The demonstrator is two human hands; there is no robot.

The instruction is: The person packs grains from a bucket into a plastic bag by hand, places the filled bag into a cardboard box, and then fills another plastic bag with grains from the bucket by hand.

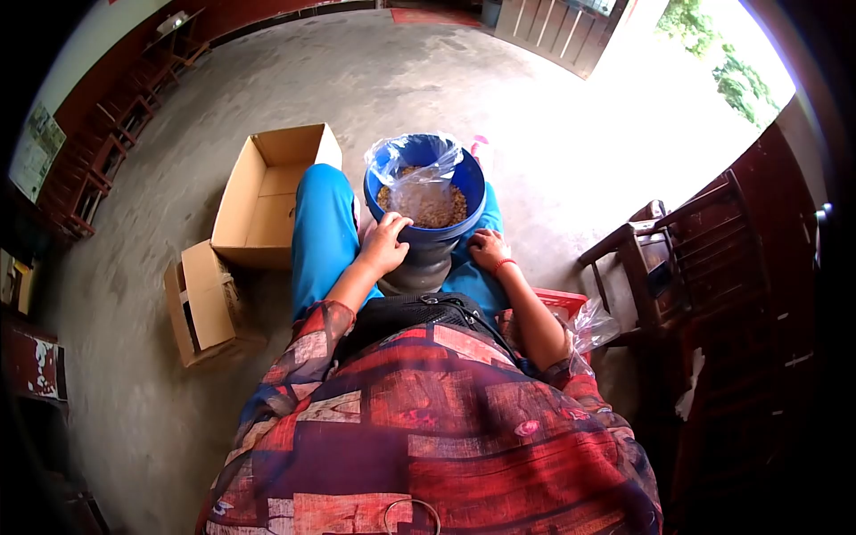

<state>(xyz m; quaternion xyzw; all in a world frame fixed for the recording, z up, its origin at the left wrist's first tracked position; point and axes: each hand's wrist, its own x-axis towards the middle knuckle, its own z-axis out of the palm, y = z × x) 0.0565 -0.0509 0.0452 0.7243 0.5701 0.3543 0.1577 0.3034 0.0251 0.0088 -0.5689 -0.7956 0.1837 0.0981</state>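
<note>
Between my knees stands a blue bucket (474, 185) with small brown pieces (434, 212) inside, too small to name. A clear plastic bag (415, 160) lies over its far rim and droops into it. My left hand (385, 244) is at the bucket's near-left rim, its fingers bent over the edge. On my right thigh, just beside the bucket, rests my right hand (488, 250), holding nothing that shows, with its fingers loosely laid down. Below the bucket is a dark rounded support (419, 267), partly hidden.
An open cardboard box (272, 196) stands left of my left leg, with a smaller carton (209, 299) nearer me. A red basket (560, 300) and a crumpled plastic bag (593, 330) are by my right elbow. Wooden chairs (660, 259) stand at the right.
</note>
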